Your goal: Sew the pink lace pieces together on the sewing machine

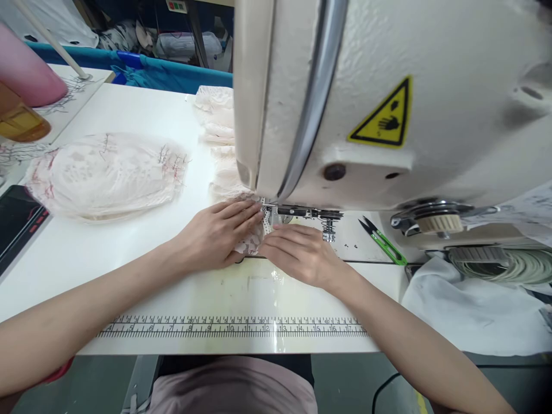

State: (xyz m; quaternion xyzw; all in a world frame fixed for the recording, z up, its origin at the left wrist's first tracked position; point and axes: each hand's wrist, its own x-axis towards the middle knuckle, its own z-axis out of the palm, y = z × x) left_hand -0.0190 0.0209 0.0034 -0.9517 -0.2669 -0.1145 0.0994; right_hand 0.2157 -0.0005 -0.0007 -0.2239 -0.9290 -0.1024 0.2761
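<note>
A strip of white lace fabric (250, 241) lies under the presser foot (272, 215) of a sewing machine (371, 75). My left hand (218, 233) rests flat on the lace just left of the foot, fingers stretched out side by side. Close in front of the foot, my right hand (299, 250) has its fingers together and bent, the tips at the lace's right edge; its thumb is hidden. Gathered pale cloth (222, 146) extends behind my left hand and is partly covered by the machine head.
A pale lace piece with loose threads (107, 175) lies left on the table. Green thread snips (383, 241) lie right of the needle area. A printed ruler (233, 328) runs along the front edge. White cloth (470, 310) hangs at the right. A pink thread cone (30, 69) stands far left.
</note>
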